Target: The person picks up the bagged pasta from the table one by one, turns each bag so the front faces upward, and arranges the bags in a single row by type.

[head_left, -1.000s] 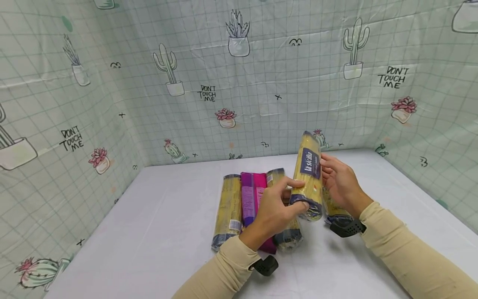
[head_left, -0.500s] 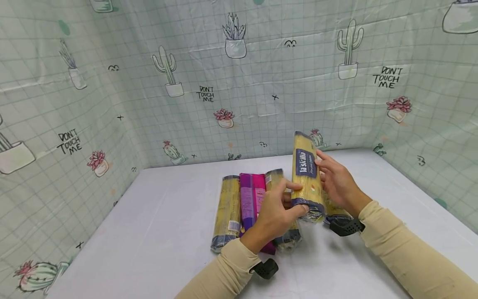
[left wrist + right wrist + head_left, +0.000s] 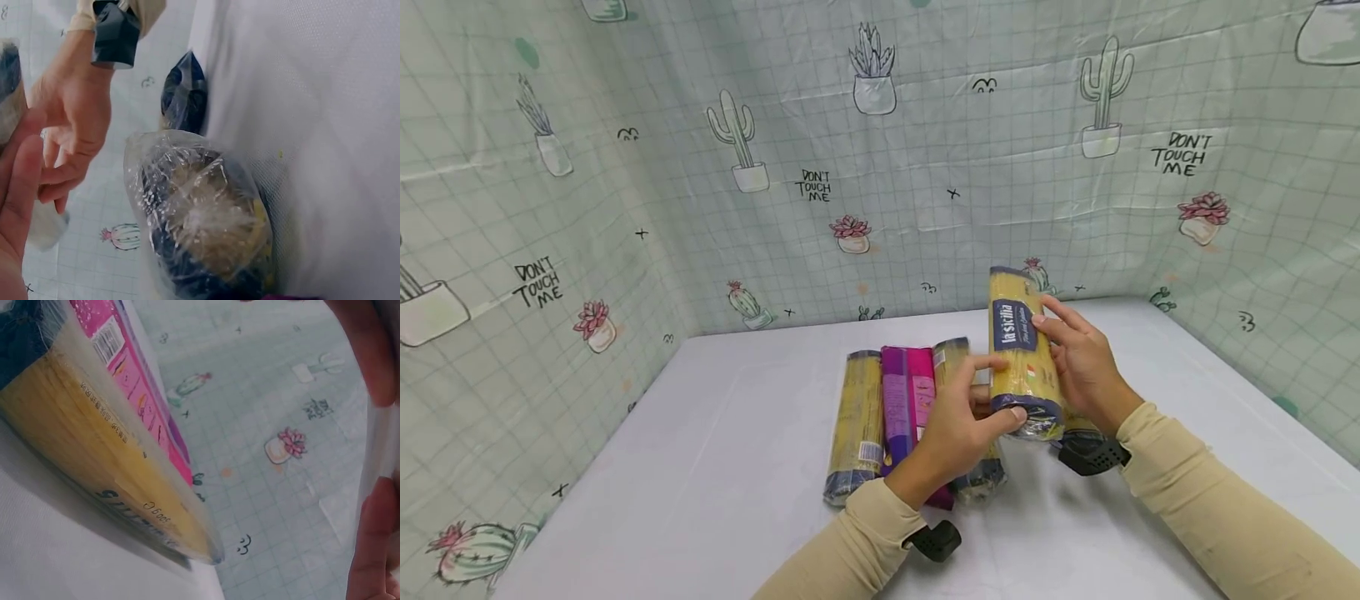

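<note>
Right hand [image 3: 1084, 357] on glossy oblong packet [image 3: 1024, 367]

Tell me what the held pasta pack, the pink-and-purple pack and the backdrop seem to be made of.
Held pasta pack: probably thin, glossy plastic film; its near end is clear, crinkled and glinting.
Pink-and-purple pack: opaque and printed, likely plastic film too, though paper can't be ruled out.
Backdrop: a thin printed sheet with creases and soft sheen, perhaps vinyl or coated fabric.
</note>
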Tool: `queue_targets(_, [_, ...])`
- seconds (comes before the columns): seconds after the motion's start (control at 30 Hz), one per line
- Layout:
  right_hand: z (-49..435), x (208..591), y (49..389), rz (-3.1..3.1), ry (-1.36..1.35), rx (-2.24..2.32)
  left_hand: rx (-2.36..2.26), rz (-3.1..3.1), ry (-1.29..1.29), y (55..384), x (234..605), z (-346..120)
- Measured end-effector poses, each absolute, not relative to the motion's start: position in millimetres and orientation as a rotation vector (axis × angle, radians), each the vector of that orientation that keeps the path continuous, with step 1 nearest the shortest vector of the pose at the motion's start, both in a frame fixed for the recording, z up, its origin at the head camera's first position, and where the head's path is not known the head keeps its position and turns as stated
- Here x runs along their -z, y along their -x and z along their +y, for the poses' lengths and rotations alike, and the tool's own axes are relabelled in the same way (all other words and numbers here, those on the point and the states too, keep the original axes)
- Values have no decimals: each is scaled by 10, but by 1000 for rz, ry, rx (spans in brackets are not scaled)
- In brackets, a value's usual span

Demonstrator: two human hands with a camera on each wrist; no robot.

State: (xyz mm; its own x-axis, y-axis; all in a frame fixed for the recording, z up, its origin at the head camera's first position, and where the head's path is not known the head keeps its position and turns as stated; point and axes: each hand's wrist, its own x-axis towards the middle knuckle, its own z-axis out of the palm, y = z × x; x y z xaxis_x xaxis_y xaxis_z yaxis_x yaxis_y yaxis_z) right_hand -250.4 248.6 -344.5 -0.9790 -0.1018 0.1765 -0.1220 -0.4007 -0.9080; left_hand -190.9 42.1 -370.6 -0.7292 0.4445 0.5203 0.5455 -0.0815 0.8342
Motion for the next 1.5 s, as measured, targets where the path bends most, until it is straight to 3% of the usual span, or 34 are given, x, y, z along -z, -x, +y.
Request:
queue_targets(0.57, [2504, 3380, 2502, -1671, -305, -2494, 2251, -2217, 1128, 1944, 3680, 450])
queue_targets(0.87, [2470, 3357, 2490, -1732, -412, -2396, 2305, -2249, 814, 1971, 3697, 519])
queue_targets(1.5, [2493, 3311, 2470, -1831, -451, -2441, 2355, -2273, 705, 1964, 3674, 525])
